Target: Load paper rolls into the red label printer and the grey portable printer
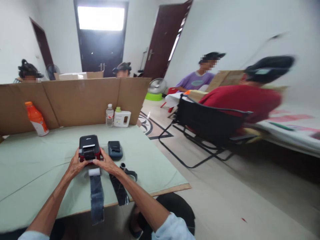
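My left hand and my right hand both grip the near end of a black and red device that rests on the pale green table. A small white roll lies just below the device, between my wrists. A smaller dark blue device sits right of my right hand. Two dark straps run from under my hands toward the table's front edge, and a curled black strap lies by my right wrist.
A cardboard screen lines the table's far side, with an orange bottle, a clear bottle and a white jug before it. Right of the table, a person in red sits on a black folding chair. Other people sit beyond.
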Motion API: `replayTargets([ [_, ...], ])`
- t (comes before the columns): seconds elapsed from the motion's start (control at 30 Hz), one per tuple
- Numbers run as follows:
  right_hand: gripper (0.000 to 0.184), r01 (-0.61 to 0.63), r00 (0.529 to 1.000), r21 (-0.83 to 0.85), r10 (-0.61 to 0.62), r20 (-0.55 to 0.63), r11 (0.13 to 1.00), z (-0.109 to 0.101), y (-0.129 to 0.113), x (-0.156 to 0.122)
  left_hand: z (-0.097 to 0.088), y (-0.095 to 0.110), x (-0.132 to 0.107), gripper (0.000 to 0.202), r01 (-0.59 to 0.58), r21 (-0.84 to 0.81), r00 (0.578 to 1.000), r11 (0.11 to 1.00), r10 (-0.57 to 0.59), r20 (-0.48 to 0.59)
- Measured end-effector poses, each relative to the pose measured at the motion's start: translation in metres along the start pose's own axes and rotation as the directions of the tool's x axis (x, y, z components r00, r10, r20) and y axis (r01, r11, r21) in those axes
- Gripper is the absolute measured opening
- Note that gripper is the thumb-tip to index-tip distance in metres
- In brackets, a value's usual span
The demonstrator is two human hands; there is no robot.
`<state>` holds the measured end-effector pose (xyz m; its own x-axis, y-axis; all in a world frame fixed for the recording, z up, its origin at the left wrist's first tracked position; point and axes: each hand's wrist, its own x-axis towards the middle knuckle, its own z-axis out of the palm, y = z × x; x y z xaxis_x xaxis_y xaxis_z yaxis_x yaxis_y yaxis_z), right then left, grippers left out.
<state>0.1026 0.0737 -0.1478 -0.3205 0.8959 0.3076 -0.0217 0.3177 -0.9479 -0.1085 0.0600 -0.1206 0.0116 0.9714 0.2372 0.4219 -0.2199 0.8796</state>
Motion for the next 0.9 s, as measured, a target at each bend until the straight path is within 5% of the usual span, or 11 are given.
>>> replayTargets([
  [0.13,0.077,-0.029,0.999,0.025,0.028,0.045,0.999,-0.003,-0.022,0.005,0.002,0.003,0.004,0.091,-0.001,0.103,0.998,0.995,0.008,-0.062],
  [0.4,0.075,-0.13,0.984,-0.15,0.146,0.103,0.98,-0.024,-0.049,0.011,-0.01,-0.03,0.032,0.102,0.014,0.164,0.996,0.986,0.0,-0.084],
  [0.5,0.078,-0.116,0.992,-0.265,0.122,0.005,0.957,-0.038,-0.045,0.015,-0.023,-0.037,0.04,0.102,0.073,0.076,0.996,0.994,-0.069,-0.062],
  [0.63,0.067,0.032,0.984,-0.305,-0.084,-0.158,0.952,-0.069,-0.037,0.031,-0.035,-0.041,0.051,0.104,0.075,0.011,0.997,0.997,-0.075,-0.016],
  [0.9,0.023,-0.009,0.831,-0.318,-0.17,-0.53,0.948,-0.152,-0.005,0.04,-0.035,-0.036,0.065,0.103,-0.004,0.09,1.0,0.996,0.006,-0.03],
])
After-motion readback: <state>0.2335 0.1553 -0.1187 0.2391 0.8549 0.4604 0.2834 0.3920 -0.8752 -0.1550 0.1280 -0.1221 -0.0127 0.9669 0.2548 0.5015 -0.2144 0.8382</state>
